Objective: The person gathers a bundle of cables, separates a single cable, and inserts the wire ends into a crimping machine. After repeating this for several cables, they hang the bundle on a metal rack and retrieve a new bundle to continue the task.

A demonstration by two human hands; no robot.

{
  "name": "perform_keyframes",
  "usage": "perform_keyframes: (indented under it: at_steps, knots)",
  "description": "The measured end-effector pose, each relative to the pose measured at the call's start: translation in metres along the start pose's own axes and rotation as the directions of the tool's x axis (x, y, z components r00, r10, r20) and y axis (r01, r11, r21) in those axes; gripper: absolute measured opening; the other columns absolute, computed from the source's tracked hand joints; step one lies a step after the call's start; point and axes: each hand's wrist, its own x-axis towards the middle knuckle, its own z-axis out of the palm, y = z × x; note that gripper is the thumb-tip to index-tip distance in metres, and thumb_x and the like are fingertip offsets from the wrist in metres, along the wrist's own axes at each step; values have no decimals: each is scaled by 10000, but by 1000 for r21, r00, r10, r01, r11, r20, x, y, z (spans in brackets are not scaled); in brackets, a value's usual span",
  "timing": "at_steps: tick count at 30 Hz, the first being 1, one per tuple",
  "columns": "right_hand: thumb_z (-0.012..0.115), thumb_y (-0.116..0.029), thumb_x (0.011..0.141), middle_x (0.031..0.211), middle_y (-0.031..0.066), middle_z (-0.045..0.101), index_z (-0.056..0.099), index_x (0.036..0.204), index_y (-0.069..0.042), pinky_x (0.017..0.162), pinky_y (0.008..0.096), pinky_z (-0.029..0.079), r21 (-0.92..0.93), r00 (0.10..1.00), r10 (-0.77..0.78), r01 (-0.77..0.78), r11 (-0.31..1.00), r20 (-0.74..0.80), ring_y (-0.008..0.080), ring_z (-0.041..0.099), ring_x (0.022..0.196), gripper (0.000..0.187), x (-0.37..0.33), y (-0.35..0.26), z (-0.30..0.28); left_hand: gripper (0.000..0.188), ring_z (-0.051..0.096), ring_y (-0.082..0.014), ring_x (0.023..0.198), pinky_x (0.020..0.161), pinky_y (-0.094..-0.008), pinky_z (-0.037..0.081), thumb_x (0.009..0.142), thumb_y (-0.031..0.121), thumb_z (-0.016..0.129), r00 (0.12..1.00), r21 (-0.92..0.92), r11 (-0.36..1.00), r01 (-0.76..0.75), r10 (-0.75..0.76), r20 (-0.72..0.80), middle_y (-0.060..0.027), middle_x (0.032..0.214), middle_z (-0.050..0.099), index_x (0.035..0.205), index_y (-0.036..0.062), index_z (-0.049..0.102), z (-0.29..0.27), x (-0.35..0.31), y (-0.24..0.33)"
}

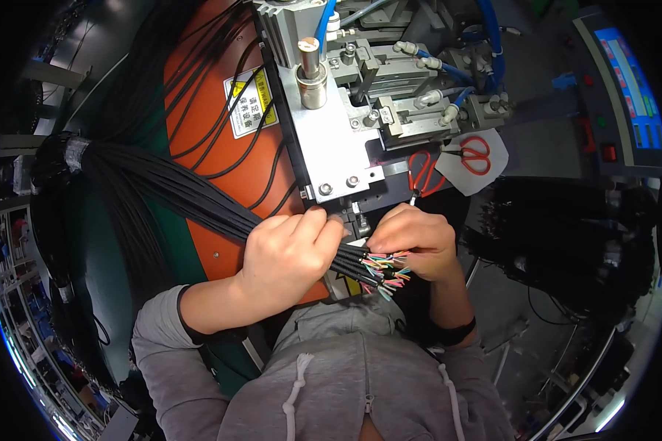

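Observation:
A thick bundle of black cables runs from the left and passes under my left hand. My left hand is closed with its fingers curled at the machine's front edge, on the black cables. To its right the cables end in stripped tips with thin coloured wires, pink, green, orange and white. My right hand is closed in a pinch beside these tips, close to the machine's small front fixture. What lies between its fingertips is hidden.
A metal pneumatic machine with blue hoses stands ahead on an orange plate. Two red-handled scissors lie right of it. A control screen is at upper right. More black cable bundles hang at right.

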Motion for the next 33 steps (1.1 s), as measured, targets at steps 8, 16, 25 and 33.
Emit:
perform_keyframes:
  at_steps: [8, 16, 25, 33]
  knots:
    - [784, 15, 687, 777, 117, 677, 669, 785, 18, 656, 299, 470, 41, 909, 244, -244, 969, -337, 205, 624, 726, 151, -1, -12, 13, 235, 598, -158, 592, 498, -255, 430, 723, 169, 739, 923, -253, 938, -238, 137, -360, -61, 779, 622, 901, 21, 696, -8, 15, -7]
    - [769, 7, 715, 843, 113, 668, 658, 830, 21, 668, 306, 473, 174, 820, 141, -51, 983, -555, 211, 611, 749, 161, 27, -29, 45, 194, 544, -124, 540, 451, -249, 389, 744, 138, 716, 932, -260, 951, -167, 66, -358, -11, 674, 559, 889, 14, 682, -3, 8, -4]
    - [754, 19, 725, 870, 109, 664, 656, 866, 29, 703, 322, 481, -385, 937, -145, 12, 923, -317, 223, 610, 761, 172, 29, -24, 30, 176, 566, -166, 542, 453, -278, 418, 750, 94, 714, 925, -251, 953, -167, 63, -375, -57, 699, 571, 888, -7, 672, -5, 10, -4]
    - [746, 53, 695, 791, 94, 630, 634, 817, 5, 683, 313, 461, -555, 897, -181, -81, 828, -402, 205, 581, 743, 173, 30, -28, 40, 191, 522, -115, 550, 442, -242, 368, 710, 70, 666, 955, -218, 969, -114, 46, -292, -15, 692, 514, 892, 12, 664, -3, 7, -2]
